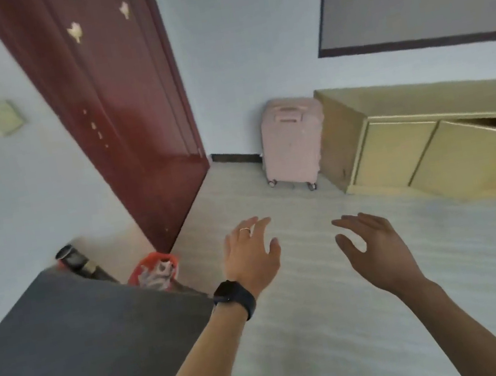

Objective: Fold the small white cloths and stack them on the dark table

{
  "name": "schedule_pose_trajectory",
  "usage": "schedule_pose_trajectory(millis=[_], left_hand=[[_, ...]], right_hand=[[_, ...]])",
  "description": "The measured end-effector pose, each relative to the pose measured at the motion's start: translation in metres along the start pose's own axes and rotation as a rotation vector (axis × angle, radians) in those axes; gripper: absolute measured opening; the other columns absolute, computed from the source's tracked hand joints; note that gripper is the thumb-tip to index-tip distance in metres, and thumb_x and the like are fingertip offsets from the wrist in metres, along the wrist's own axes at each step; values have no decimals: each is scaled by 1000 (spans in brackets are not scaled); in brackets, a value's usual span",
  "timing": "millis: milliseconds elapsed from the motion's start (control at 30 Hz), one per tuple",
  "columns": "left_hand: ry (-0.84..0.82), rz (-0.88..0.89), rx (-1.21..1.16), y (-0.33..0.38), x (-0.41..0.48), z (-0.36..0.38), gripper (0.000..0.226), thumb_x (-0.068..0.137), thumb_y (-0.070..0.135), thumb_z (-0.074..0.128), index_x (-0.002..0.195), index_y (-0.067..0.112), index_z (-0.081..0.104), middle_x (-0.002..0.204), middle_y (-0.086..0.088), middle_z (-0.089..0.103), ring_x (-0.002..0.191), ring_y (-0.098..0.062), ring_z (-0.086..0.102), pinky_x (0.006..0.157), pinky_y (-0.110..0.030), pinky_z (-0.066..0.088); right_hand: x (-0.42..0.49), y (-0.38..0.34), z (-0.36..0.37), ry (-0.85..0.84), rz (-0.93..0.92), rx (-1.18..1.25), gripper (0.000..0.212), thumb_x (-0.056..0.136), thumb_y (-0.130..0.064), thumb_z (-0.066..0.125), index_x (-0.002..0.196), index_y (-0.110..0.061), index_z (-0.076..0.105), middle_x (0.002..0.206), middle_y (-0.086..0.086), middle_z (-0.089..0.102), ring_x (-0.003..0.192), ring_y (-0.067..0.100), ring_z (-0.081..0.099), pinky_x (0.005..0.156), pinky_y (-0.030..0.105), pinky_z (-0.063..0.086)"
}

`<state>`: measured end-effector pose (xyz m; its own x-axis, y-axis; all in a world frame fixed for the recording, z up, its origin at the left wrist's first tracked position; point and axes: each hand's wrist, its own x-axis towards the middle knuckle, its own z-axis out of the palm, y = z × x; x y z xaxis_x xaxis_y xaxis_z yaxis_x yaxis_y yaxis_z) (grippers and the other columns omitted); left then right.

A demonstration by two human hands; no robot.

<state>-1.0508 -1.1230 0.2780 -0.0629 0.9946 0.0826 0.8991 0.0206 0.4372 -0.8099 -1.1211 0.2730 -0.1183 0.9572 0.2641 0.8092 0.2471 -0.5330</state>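
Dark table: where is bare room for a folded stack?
The dark grey table top shows bare from its near edge to the far corner. Crowded beyond that corner: red basket of cloths and black cylinder. Left hand and right hand hover right of it.

clr: floor (321, 290) 12–6 o'c | obst: table (70, 346) 8, basket (152, 268) 9, suitcase (290, 145) 12 far end, cabinet (430, 155) 2

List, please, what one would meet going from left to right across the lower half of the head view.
From the left: dark table → red basket → left hand → right hand.
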Motion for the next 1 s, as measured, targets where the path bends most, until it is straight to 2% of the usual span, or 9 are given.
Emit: schedule_pose_trajectory(millis=[167,267,367,500,733,900,1000], left_hand=[[108,345,-20,147,116,24,47,89,41,47,133,27,57,139,-2,57,130,-26,48,107,-44,39],[142,493,-76,226,179,41,46,88,40,47,130,28,60,134,0,59,125,-23,52,103,-41,44],[168,609,-111,294,244,66,44,88,38,50,129,26,62,131,0,61,124,-22,53,102,-41,45],[158,675,-160,374,334,108,43,89,37,51,130,27,61,134,1,59,126,-21,51,105,-42,43],[64,749,-222,521,466,178,39,95,32,57,133,30,58,140,7,54,133,-16,45,113,-34,34],[29,788,-207,613,543,244,41,94,33,57,135,31,57,141,8,53,134,-15,44,114,-33,30],[10,782,-183,665,588,286,43,94,33,56,137,32,55,143,8,52,136,-15,42,114,-32,29]], right_hand=[[52,94,-100,240,113,-61,31,92,-32,66,123,-28,68,127,-7,66,130,24,48,99,43,49],[88,151,-142,344,165,-104,29,94,-35,63,122,-31,68,127,-10,65,130,22,49,95,46,51],[131,208,-177,432,177,-165,34,92,-43,55,121,-31,68,125,-11,66,128,21,51,97,42,50],[198,286,-224,477,222,-212,31,93,-40,58,121,-32,68,126,-12,66,129,21,50,98,40,48],[295,422,-311,542,344,-268,30,91,-32,67,122,-30,68,124,-12,66,125,20,52,97,30,42],[351,534,-355,541,416,-236,30,92,-38,64,122,-33,67,123,-17,65,124,15,49,98,37,48],[388,606,-375,529,432,-203,30,91,-38,65,121,-36,66,120,-18,65,122,15,51,96,36,48]])
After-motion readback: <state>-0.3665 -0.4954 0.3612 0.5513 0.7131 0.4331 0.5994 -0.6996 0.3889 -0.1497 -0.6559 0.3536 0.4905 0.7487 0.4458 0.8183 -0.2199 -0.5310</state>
